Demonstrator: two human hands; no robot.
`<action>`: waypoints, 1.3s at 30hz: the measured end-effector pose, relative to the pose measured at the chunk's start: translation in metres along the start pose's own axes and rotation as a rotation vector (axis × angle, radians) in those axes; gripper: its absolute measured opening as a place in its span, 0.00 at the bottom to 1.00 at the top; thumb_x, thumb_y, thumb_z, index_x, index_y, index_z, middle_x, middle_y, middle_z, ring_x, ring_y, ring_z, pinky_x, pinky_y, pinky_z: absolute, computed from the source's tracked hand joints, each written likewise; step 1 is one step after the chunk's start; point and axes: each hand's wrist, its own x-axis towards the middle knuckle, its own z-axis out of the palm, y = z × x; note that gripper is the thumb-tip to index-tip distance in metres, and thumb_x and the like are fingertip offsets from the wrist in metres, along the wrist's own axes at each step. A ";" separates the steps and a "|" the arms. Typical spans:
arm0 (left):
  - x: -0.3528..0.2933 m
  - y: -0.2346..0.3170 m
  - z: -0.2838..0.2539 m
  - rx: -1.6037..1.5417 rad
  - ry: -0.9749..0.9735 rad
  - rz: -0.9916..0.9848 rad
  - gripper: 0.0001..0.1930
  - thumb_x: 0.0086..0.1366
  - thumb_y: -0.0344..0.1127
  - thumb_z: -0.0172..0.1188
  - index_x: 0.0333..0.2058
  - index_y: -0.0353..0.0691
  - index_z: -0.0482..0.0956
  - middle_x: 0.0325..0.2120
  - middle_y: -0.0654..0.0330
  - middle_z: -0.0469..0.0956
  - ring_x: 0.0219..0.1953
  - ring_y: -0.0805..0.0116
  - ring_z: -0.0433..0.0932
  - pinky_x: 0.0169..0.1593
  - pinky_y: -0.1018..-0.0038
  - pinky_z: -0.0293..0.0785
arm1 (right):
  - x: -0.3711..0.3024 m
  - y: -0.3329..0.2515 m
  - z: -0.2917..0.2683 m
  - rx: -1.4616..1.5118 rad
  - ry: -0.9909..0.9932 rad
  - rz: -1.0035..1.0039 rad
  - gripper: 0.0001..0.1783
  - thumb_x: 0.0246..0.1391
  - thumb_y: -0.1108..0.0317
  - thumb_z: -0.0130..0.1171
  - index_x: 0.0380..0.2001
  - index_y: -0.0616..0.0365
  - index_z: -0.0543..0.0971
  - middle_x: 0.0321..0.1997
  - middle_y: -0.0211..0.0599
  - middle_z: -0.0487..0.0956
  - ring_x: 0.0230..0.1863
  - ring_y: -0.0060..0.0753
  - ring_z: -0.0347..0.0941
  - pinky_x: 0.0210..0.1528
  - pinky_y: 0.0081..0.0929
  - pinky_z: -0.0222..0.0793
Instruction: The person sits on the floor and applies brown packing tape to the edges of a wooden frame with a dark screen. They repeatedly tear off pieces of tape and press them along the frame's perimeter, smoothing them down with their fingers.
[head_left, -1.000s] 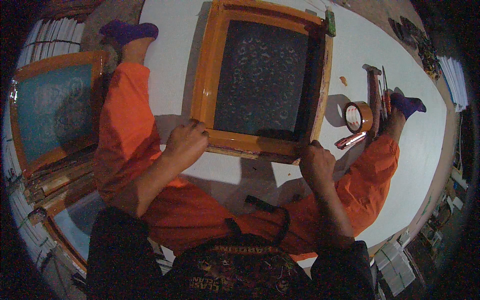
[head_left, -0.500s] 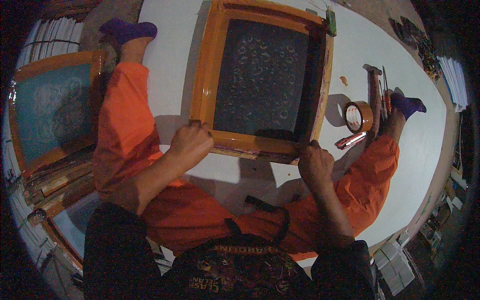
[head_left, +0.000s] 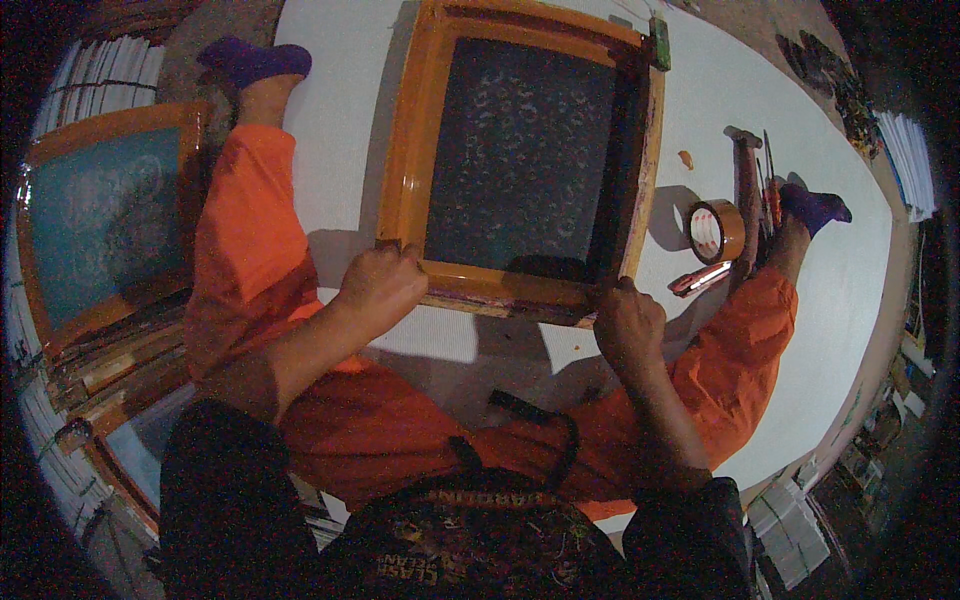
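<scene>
A screen-printing frame [head_left: 408,150] lies in front of me, its border covered in glossy brown tape. Its dark mesh [head_left: 525,150] carries faint ring-shaped marks. With closed fingers my left hand [head_left: 383,287] grips the near left corner. At the near right corner my right hand [head_left: 630,325] is also closed on the frame, its fingertips partly hidden in shadow. Right of the frame lie a roll of brown packing tape [head_left: 735,232] and a red utility knife [head_left: 702,279], both apart from my hands.
A hammer [head_left: 747,170] and thin pointed tools [head_left: 771,180] lie by my right foot. A small green object [head_left: 660,43] is at the frame's far right corner. Another screen frame [head_left: 195,150] with teal mesh leans at left. The white board [head_left: 830,330] lies beneath everything.
The frame and both hands have shifted very slightly, a few pixels to the left. Both hands keep their hold on the near corners.
</scene>
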 end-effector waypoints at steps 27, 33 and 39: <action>0.007 -0.004 0.002 -0.030 -0.055 0.027 0.07 0.56 0.29 0.63 0.31 0.31 0.85 0.34 0.49 0.82 0.36 0.52 0.87 0.35 0.58 0.86 | 0.008 -0.005 -0.001 0.031 -0.138 0.049 0.07 0.51 0.73 0.59 0.30 0.57 0.85 0.35 0.51 0.83 0.32 0.51 0.85 0.32 0.45 0.81; 0.009 -0.005 0.002 -0.061 -0.061 0.021 0.07 0.57 0.29 0.63 0.31 0.32 0.86 0.33 0.48 0.83 0.35 0.52 0.87 0.35 0.59 0.86 | 0.008 -0.009 -0.004 -0.012 -0.126 0.037 0.06 0.50 0.73 0.60 0.30 0.58 0.85 0.33 0.50 0.82 0.32 0.51 0.85 0.31 0.43 0.81; 0.009 -0.005 -0.001 -0.044 -0.100 0.015 0.07 0.57 0.30 0.63 0.30 0.33 0.87 0.32 0.49 0.84 0.35 0.52 0.87 0.35 0.58 0.86 | 0.007 -0.006 0.005 0.017 -0.068 0.002 0.05 0.47 0.72 0.63 0.29 0.60 0.84 0.31 0.49 0.81 0.29 0.51 0.85 0.28 0.42 0.80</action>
